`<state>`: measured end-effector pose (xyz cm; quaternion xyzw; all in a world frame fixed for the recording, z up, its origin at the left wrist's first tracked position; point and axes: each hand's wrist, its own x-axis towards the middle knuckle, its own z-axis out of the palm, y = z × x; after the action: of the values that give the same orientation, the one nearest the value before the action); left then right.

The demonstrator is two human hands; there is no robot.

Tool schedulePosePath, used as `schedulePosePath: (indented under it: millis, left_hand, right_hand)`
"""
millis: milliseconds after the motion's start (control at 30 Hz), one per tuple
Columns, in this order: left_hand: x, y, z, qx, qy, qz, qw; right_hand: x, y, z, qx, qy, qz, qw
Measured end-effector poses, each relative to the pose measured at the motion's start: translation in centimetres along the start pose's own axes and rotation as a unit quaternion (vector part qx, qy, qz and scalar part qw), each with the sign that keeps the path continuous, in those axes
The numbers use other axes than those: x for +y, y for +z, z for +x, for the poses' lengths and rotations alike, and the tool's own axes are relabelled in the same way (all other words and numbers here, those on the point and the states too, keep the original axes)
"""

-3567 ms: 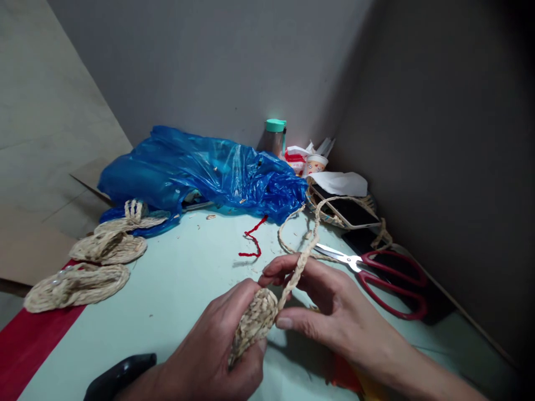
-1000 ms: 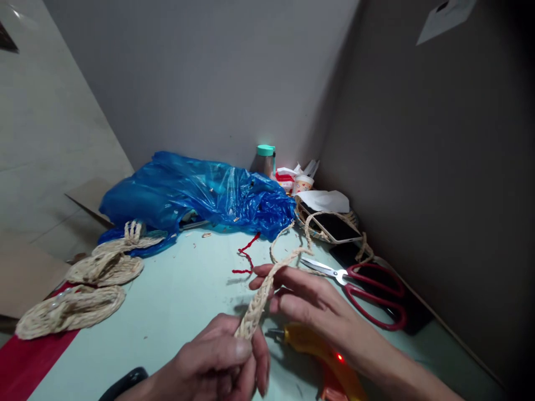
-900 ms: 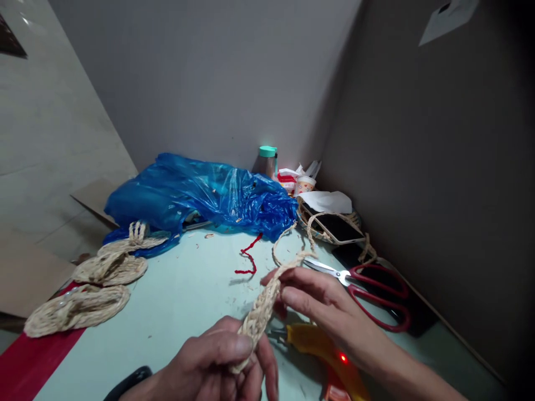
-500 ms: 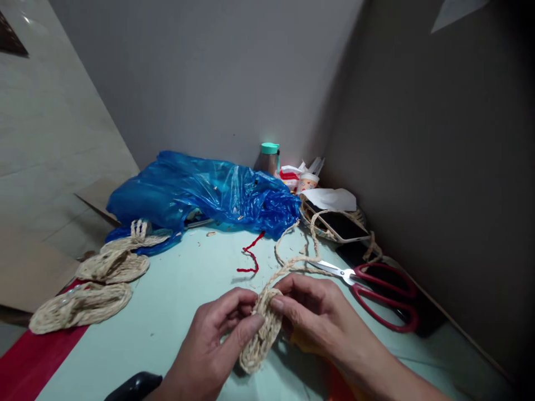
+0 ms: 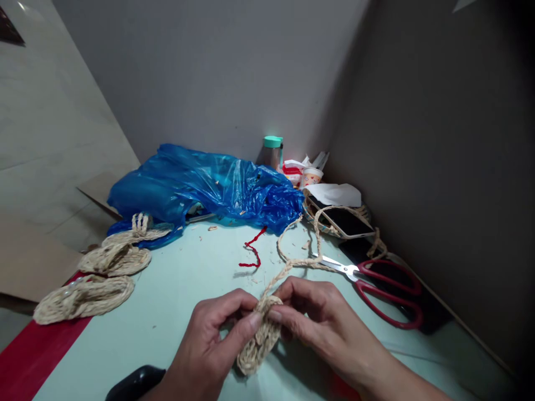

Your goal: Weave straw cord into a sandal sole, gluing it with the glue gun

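A small oval sole of braided straw cord (image 5: 253,351) is pinched between my two hands, above the table's near side. My left hand (image 5: 217,334) grips its left edge with thumb and fingers near the upper end. On the opposite edge, my right hand (image 5: 313,314) holds it between thumb and bent fingers, the fingertips partly hidden behind it. From the sole's upper end a loose straw braid (image 5: 286,266) runs away across the table, loops, and reaches toward the basket. Red-handled scissors (image 5: 355,273) lie beyond my right hand, blades parted slightly.
Several finished-looking small straw slippers (image 5: 86,298) lie at the left. A crumpled blue plastic bag (image 5: 209,181) spreads along the wall, with a bottle (image 5: 272,151) behind it. A phone (image 5: 345,220) rests on a basket at right. A red cord (image 5: 256,253) lies mid-table.
My left thumb has shifted slightly up along the sole, and the right fingers have moved a little on its edge. The view has tilted slightly.
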<state>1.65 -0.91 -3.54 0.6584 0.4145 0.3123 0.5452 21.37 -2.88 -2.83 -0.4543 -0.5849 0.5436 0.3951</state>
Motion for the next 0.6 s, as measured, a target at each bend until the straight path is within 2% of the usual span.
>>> schedulePosePath:
  millis: [200,300,367,467,533,600]
  left_hand:
    - [0.7,-0.4,0.7,-0.093,-0.045,-0.092,0.990]
    - [0.5,-0.4,0.8,-0.094,-0.045,-0.129,0.986]
    - [0.0,-0.3,0.7,-0.061,-0.029,-0.126,0.990]
    - [-0.4,-0.3,0.4,0.050,0.058,-0.035,0.996]
    - [-0.2,-0.4,0.2,0.145,0.140,0.029,0.979]
    - [0.1,-0.7,0.2,0.215,0.188,0.055,0.957]
  right_hand:
    - [-0.7,-0.5,0.2,-0.004,0.072,0.090,0.993]
    - [-1.0,-0.5,0.2,-0.008,0.089,0.108,0.990]
    - [-1.0,-0.5,0.2,-0.010,0.096,0.101,0.990]
    - [-0.7,-0.6,0.4,-0.011,0.108,0.082,0.991]
    - [-0.5,-0.6,0.5,-0.009,0.117,0.071,0.991]
    - [-0.5,-0.7,0.6,-0.008,0.119,0.065,0.991]
